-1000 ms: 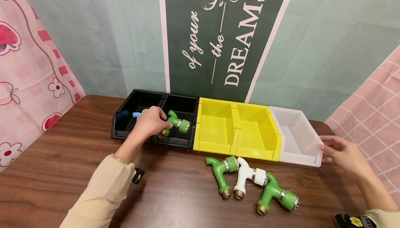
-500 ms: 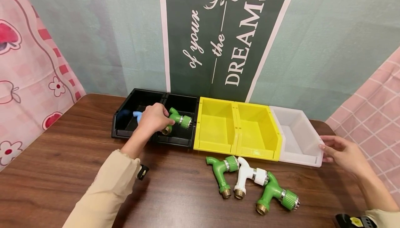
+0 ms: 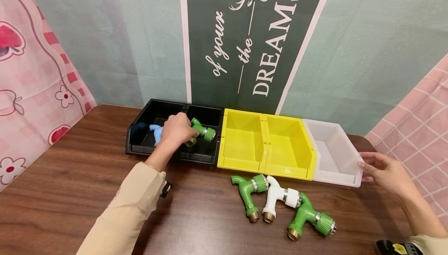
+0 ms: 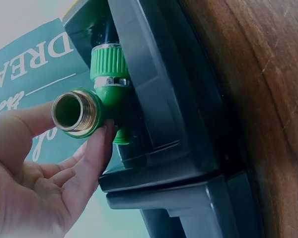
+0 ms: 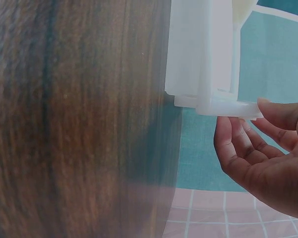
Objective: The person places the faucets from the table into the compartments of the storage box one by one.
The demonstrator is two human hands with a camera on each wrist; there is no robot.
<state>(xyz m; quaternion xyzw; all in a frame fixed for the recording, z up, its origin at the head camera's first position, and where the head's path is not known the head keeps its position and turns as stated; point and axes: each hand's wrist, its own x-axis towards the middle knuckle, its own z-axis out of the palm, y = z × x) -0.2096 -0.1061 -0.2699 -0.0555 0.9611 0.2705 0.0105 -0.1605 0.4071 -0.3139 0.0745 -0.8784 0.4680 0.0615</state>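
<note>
My left hand pinches a green tap over the second black bin from the left. In the left wrist view the thumb and fingers grip the tap near its brass threaded end, which faces the camera, and its ribbed green knob overlaps the bin. A blue tap lies in the leftmost black bin, partly hidden by the left hand. At the far right, my right hand holds the outer side wall of the white bin, thumb on its rim and fingers beneath in the right wrist view.
Two yellow bins stand between the black and white ones in one row. In front, on the brown table, lie a green tap, a white tap and another green tap. A printed cloth hangs behind.
My left hand has moved slightly right and farther back with the green tap, uncovering more of the blue tap. The right hand stays on the white bin.
</note>
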